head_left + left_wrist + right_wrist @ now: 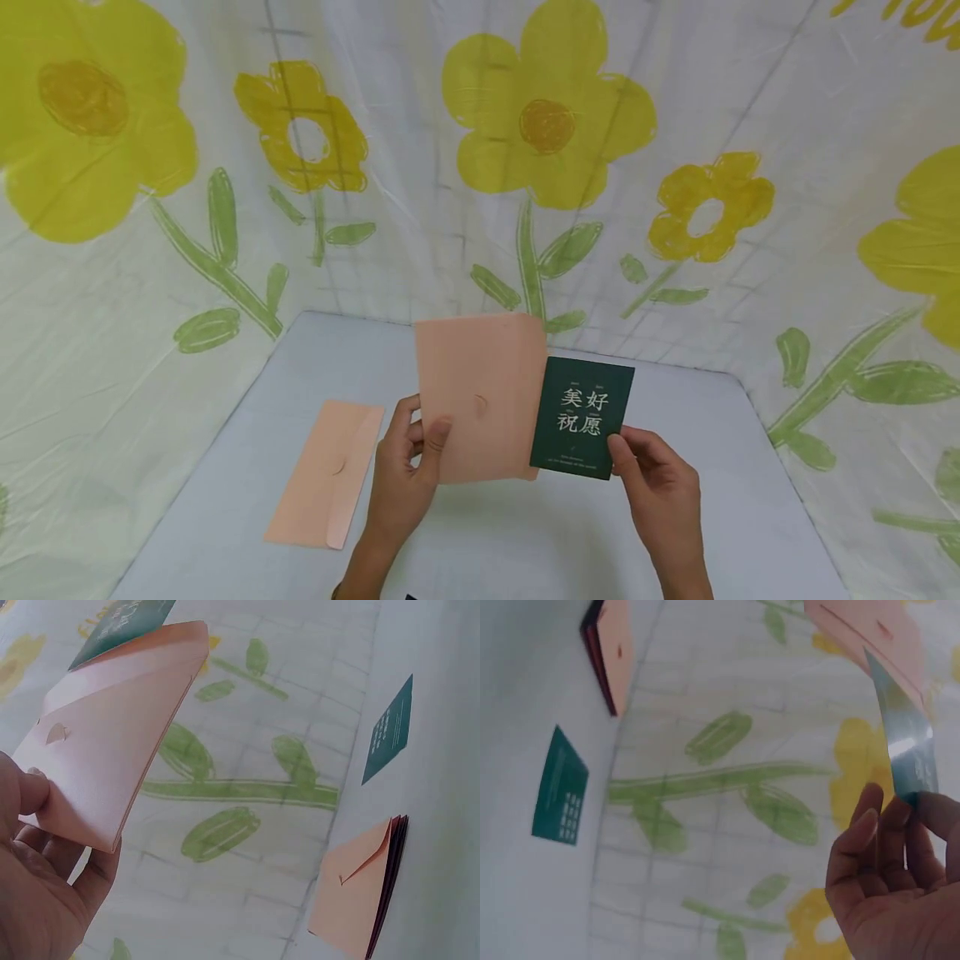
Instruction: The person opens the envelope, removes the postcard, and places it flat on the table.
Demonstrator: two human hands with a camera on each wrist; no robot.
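My left hand (408, 462) grips a peach paper envelope (468, 367) by its left side, thumb on the front near a small curved slit and fingers behind. My right hand (663, 492) pinches a dark green card (581, 417) at its lower right corner. White characters stand on the card's face. The card is held upright, its left edge right at the envelope's right side. In the right wrist view the held card (906, 739) appears nearly edge-on, with a bright glare.
A peach envelope (326, 475) lies on the white table (495, 542) at the left. Both wrist views show a peach envelope with dark layered edges (352, 892) and another green card (388, 733) on the table. A curtain with yellow flowers (390, 200) hangs behind.
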